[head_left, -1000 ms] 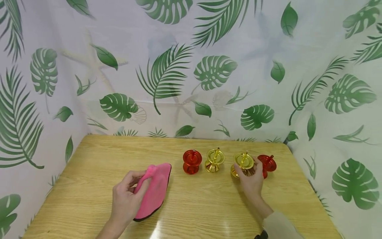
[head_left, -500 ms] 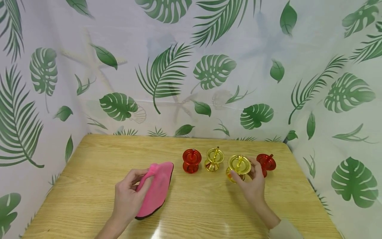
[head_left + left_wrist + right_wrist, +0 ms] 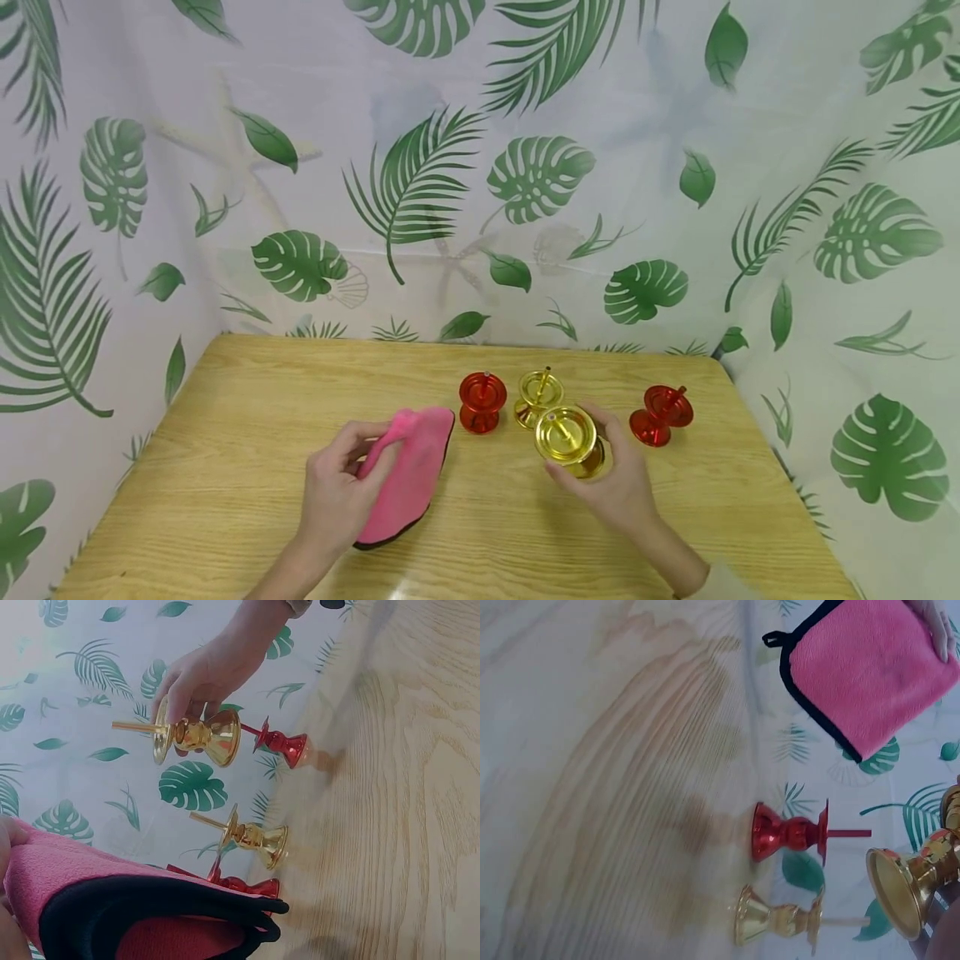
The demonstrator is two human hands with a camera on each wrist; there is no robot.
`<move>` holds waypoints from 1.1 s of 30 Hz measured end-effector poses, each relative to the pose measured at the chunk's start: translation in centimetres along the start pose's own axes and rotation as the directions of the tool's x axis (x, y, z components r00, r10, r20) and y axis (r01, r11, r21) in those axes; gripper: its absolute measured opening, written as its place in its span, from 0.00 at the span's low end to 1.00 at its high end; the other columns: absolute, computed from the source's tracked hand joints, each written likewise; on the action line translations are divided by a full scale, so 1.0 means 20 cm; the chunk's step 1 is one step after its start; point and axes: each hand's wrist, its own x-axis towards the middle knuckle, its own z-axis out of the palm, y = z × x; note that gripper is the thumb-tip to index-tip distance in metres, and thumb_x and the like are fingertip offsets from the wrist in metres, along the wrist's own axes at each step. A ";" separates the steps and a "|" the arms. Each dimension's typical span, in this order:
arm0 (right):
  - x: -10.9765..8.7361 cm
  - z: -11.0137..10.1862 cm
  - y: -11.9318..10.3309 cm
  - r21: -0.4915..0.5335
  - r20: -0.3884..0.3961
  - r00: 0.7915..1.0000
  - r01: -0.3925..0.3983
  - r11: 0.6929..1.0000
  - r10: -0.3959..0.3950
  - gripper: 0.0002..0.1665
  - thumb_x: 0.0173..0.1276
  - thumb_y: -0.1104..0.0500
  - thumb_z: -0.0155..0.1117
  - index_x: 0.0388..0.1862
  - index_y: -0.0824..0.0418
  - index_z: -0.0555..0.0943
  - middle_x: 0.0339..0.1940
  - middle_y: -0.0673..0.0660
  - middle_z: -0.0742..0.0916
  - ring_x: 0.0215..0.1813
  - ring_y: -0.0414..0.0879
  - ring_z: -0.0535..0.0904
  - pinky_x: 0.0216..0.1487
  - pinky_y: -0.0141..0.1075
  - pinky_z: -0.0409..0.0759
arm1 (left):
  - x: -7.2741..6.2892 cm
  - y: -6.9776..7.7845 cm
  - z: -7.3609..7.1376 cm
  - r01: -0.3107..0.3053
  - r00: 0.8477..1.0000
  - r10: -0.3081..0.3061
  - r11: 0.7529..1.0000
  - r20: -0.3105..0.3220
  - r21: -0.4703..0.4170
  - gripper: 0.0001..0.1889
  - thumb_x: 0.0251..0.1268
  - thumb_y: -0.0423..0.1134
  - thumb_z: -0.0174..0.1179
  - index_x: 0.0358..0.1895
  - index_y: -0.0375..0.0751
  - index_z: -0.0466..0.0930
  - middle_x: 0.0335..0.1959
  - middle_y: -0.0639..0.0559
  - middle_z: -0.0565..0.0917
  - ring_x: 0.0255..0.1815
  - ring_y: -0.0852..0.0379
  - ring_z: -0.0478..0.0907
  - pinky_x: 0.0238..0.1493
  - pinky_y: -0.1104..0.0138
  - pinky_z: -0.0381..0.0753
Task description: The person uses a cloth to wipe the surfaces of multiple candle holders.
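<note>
Handling stage: you appear early in the work on one piece; the gold candle holder [image 3: 576,442] and pink cloth [image 3: 408,483] are both in hand, apart from each other.
Left hand [image 3: 337,483]: clamped on the cloth, thumb and fingers pinching a fold, lower left of centre in the head frame.
Right hand [image 3: 621,482]: clamped on the gold candle holder, lower right of centre in the head frame; the left wrist frame shows its base clear of the table [image 3: 255,400].
Done: you have the cloth gripped and one holder raised.
Outstanding: cloth-to-holder contact and set-down, by judgement; you cannot tell whether the standing holders need, or have had, any treatment.
Gold holders: two; one in your right hand, plus the standing gold holder [image 3: 534,401] just behind it, right of centre.
Red holders: two; the left red holder [image 3: 482,405] stands near the frame's centre, the right red holder [image 3: 663,413] well apart at the right.
Holder total: four; three standing upright, one lifted.
Cloth count: one, pink with black edging.
</note>
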 end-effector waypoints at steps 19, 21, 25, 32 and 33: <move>0.00 0.06 -0.18 -0.277 0.192 0.923 0.377 0.884 -0.334 0.51 0.39 0.48 0.90 0.65 0.58 0.81 0.46 0.46 0.89 0.44 0.38 0.79 0.44 0.37 0.82 | -0.01 0.08 0.14 -0.018 0.993 0.027 0.996 0.111 -0.082 0.13 0.59 0.20 0.71 0.42 0.40 0.86 0.36 0.45 0.92 0.37 0.67 0.89 0.32 0.79 0.86; 0.00 0.07 -0.18 -0.293 0.211 0.911 0.406 0.866 -0.355 0.51 0.38 0.46 0.90 0.65 0.57 0.81 0.46 0.46 0.90 0.44 0.38 0.80 0.46 0.39 0.83 | -0.01 0.09 0.15 -0.027 0.991 0.037 0.996 0.128 -0.083 0.13 0.59 0.20 0.71 0.42 0.40 0.87 0.36 0.46 0.92 0.37 0.66 0.89 0.32 0.79 0.86; 0.00 0.08 -0.21 -0.303 0.237 0.893 0.441 0.845 -0.381 0.52 0.39 0.44 0.89 0.67 0.54 0.81 0.46 0.46 0.90 0.46 0.40 0.82 0.47 0.40 0.85 | -0.01 0.10 0.18 -0.041 0.983 0.055 0.996 0.173 -0.080 0.13 0.58 0.21 0.72 0.43 0.40 0.87 0.37 0.46 0.92 0.36 0.63 0.89 0.34 0.79 0.87; -0.01 0.09 -0.25 -0.316 0.260 0.868 0.490 0.813 -0.422 0.54 0.38 0.44 0.89 0.69 0.52 0.81 0.45 0.46 0.89 0.46 0.41 0.80 0.46 0.38 0.84 | 0.00 0.10 0.20 -0.217 0.943 0.208 0.976 0.261 0.007 0.16 0.54 0.22 0.74 0.44 0.42 0.87 0.39 0.49 0.93 0.37 0.58 0.90 0.43 0.78 0.88; 0.00 0.09 -0.25 -0.315 0.264 0.862 0.502 0.806 -0.433 0.56 0.37 0.44 0.90 0.70 0.52 0.80 0.45 0.46 0.88 0.46 0.41 0.80 0.46 0.38 0.84 | 0.00 0.10 0.20 -0.252 0.930 0.236 0.968 0.281 0.021 0.17 0.53 0.23 0.74 0.45 0.42 0.87 0.39 0.50 0.93 0.38 0.58 0.90 0.44 0.78 0.88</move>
